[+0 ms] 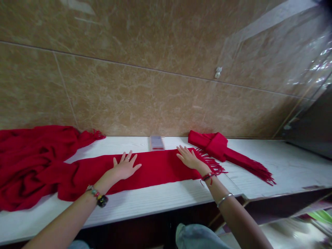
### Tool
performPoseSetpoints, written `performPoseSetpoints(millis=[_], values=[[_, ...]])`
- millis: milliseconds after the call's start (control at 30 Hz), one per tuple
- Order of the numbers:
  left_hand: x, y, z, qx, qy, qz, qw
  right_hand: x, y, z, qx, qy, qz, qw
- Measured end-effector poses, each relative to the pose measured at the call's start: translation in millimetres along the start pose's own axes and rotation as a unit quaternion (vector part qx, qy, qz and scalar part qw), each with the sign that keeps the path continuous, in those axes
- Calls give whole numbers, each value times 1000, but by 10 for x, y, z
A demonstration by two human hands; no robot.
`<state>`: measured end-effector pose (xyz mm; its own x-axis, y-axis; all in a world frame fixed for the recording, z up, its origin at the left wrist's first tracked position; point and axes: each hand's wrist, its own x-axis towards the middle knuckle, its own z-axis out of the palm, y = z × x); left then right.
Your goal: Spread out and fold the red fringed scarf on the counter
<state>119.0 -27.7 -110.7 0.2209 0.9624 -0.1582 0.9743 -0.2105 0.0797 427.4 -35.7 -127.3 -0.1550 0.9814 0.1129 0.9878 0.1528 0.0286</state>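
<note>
A long red scarf (158,169) lies stretched flat across a white counter (145,200). My left hand (126,166) rests flat on it, fingers spread, left of the middle. My right hand (188,158) lies flat, fingers apart, near the scarf's right end, just before its fringe (211,164). Neither hand holds anything. A second red scarf (220,148), folded and knotted, lies to the right with its fringe trailing toward the counter's front.
A heap of red scarves (31,162) fills the counter's left end. A small blurred card (157,143) stands against the brown marble wall (155,86). A dark screen-like panel (311,128) sits at far right. The counter's front edge runs below my wrists.
</note>
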Motion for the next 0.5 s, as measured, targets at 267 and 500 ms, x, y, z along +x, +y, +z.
performPoseSetpoints(millis=[267, 500], values=[[30, 79, 74, -1, -24, 9, 1000, 95, 333, 212, -31, -20, 15, 999], [15, 76, 42, -3, -19, 24, 1000, -36, 517, 20, -23, 29, 92, 995]])
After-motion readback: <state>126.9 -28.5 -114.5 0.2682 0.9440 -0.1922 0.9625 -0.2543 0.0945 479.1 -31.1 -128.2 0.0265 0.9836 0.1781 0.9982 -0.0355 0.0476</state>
